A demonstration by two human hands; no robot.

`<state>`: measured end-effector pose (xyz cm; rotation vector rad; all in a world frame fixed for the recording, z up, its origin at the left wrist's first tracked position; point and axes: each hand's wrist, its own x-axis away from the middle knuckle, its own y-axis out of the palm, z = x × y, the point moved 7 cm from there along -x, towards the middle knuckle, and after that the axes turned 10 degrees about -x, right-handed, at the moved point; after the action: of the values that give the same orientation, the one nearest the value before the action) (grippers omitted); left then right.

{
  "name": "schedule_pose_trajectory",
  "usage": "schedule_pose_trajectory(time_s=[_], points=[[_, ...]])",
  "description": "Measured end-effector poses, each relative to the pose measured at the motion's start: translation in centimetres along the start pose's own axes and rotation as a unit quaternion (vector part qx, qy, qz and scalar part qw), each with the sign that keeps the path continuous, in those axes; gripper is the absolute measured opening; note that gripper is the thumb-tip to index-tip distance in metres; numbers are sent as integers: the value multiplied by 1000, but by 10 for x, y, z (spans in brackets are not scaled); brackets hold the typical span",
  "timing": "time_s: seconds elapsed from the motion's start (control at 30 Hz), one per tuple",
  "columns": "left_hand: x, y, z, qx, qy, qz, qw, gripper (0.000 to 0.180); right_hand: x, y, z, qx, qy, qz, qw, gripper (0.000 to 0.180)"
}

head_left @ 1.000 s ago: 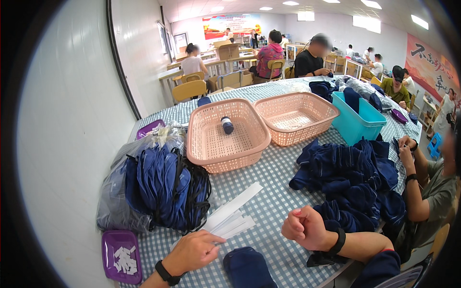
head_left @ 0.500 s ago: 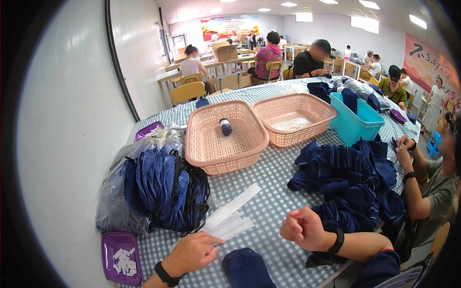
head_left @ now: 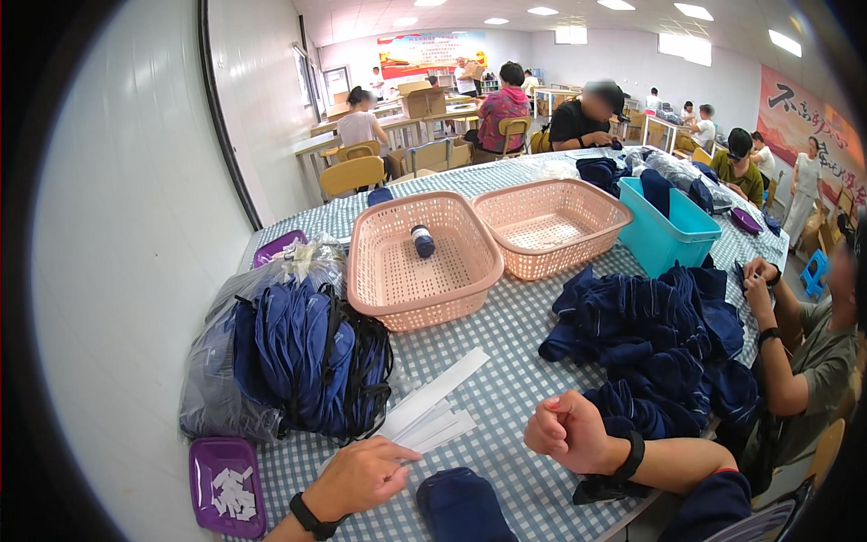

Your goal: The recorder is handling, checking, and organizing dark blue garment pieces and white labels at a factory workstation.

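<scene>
My left hand (head_left: 366,474) rests low on the table, index finger stretched toward the white paper strips (head_left: 438,393) and the others loosely bent; I see nothing held. To its right lies a folded navy cloth piece (head_left: 461,506), apart from the hand. My right hand (head_left: 569,432) is raised with its fingers curled into a loose fist and nothing visible in it. Beyond that wrist spreads a heap of navy cloth pieces (head_left: 650,316). A bundle of blue fabric pieces with black straps (head_left: 302,348) leans against a clear plastic bag (head_left: 212,384) on the left.
Two pink perforated baskets (head_left: 379,303) (head_left: 578,248) stand ahead; the left one contains a dark blue roll with a pale band (head_left: 422,240). A turquoise bin (head_left: 673,248) stands right. A purple tray (head_left: 200,506) holds small white pieces. A co-worker's hands (head_left: 760,275) work at the right edge.
My hands have kept nearly the same pose, and the things on the table have not moved. In the background, some standing people have shifted position.
</scene>
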<state>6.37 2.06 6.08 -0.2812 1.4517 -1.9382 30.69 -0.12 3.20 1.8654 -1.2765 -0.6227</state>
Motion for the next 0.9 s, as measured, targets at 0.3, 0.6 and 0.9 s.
schedule_pose_trajectory(time_s=[0.3, 0.6, 0.9], points=[[1, 2, -2, 0, -3, -9, 1000, 18, 0, 0, 0, -1, 4, 4, 1000, 41], [0, 1, -1, 8, -4, -4, 1000, 18, 0, 1, 0, -6, 3, -2, 1000, 41], [-1, 0, 1, 0, 8, 8, 1000, 22, 0, 1, 1, 11, 11, 3, 1000, 43]])
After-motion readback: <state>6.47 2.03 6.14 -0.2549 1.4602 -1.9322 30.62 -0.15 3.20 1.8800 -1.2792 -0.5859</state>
